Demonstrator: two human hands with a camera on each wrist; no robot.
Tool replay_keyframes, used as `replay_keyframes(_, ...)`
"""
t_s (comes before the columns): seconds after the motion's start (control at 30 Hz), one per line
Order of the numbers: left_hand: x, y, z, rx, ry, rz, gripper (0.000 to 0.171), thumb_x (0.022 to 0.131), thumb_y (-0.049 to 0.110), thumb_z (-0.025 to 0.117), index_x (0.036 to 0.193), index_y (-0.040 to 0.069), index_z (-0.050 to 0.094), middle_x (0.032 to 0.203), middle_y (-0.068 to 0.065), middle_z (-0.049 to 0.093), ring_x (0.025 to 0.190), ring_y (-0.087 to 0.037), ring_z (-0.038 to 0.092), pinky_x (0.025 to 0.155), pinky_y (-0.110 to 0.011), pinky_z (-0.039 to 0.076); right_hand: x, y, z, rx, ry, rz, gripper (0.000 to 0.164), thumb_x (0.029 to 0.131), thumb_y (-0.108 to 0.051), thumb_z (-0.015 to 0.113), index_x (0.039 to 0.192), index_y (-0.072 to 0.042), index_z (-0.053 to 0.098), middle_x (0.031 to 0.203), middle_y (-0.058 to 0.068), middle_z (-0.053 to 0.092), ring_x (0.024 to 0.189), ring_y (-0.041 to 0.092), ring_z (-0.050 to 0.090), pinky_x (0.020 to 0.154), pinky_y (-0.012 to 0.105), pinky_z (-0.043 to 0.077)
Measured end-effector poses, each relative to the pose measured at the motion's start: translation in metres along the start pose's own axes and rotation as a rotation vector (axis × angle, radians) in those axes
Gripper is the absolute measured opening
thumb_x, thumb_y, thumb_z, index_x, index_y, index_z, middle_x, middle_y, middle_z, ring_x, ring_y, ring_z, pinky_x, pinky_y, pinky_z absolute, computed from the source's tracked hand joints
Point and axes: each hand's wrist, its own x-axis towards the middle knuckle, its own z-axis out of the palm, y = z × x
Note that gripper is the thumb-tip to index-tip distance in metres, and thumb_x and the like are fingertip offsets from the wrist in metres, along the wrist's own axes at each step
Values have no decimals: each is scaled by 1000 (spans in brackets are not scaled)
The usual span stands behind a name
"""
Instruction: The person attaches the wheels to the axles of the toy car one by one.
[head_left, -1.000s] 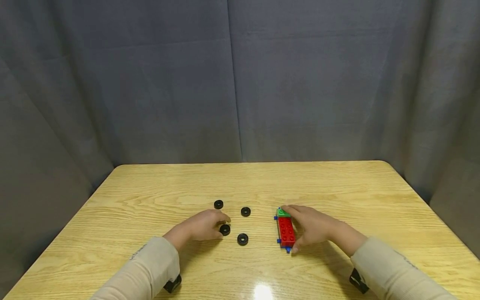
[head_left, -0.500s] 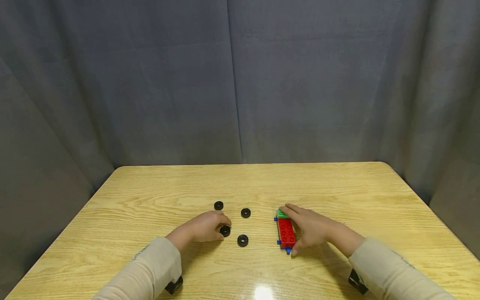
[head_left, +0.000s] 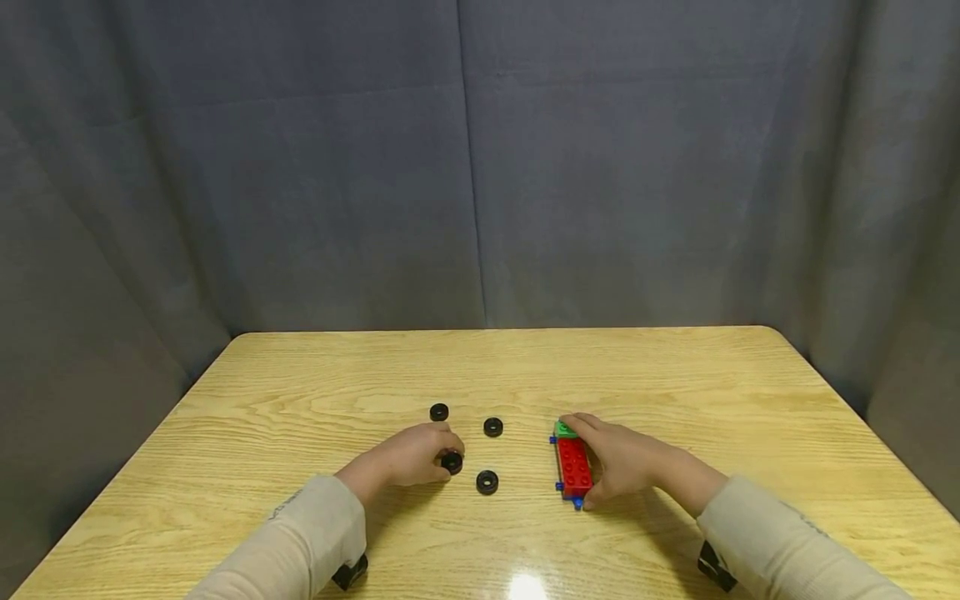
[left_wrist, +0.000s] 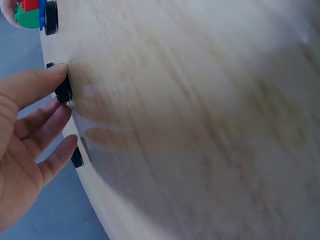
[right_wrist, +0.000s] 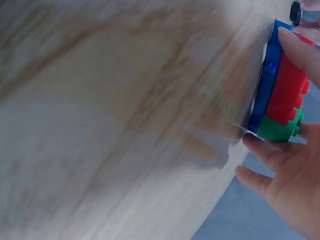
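The left hand (head_left: 411, 454) is pinching a black wheel (head_left: 452, 464) between thumb and fingers, left of the lower middle of the head view. The right hand (head_left: 624, 454) is gripping a toy car (head_left: 575, 468), its thumb at the lower end and its fingers at the upper, green end. The car is lying right of the lower middle, its long axis running nearly up and down the frame. The pinched wheel is sitting well apart from it, leftward, facing the car's left long side, where blue pegs (head_left: 559, 486) are poking out toward the left hand; the right hand is arching along the other side. Between them a lower wheel (head_left: 487, 482) and an upper wheel (head_left: 492, 427) are lying flat; a back wheel (head_left: 439, 412) is resting just above the left hand.
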Motion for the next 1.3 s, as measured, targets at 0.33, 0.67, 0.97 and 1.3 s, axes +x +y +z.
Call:
replay_keyframes(0.33,1,1,1,17,5,14,24,76,11,65,99,9,61,90,1,50,79,-11,50,72,-26,43,1,0,1,-5,6,18,104,57,-35,79,135,-3,19,134,14,26,107,32,43,86,42,38)
replay_keyframes(0.67,0,-1,-2,1,31,19,24,76,12,66,99,7,60,89,1,49,72,-10,46,67,-24,41,0,-1,-3,-18,36,-16,98,59,-28,78,133,2,20,127,15,31,93,21,49,77,35,43)
replay_keyframes(0.97,-2,-1,-4,-57,84,37,28,77,10,65,102,3,59,94,-2,51,77,-13,49,68,-25,43,-1,-3,-4,-38,122,6,94,58,-22,74,132,4,22,127,16,30,86,15,49,69,29,44)
replay_keyframes(1.3,-3,4,-8,-102,112,19,30,78,10,63,106,1,57,96,-6,51,82,-19,53,70,-27,44,-3,-7,-8,-9,183,-19,95,62,-25,73,134,2,18,128,17,27,92,19,49,69,30,44)
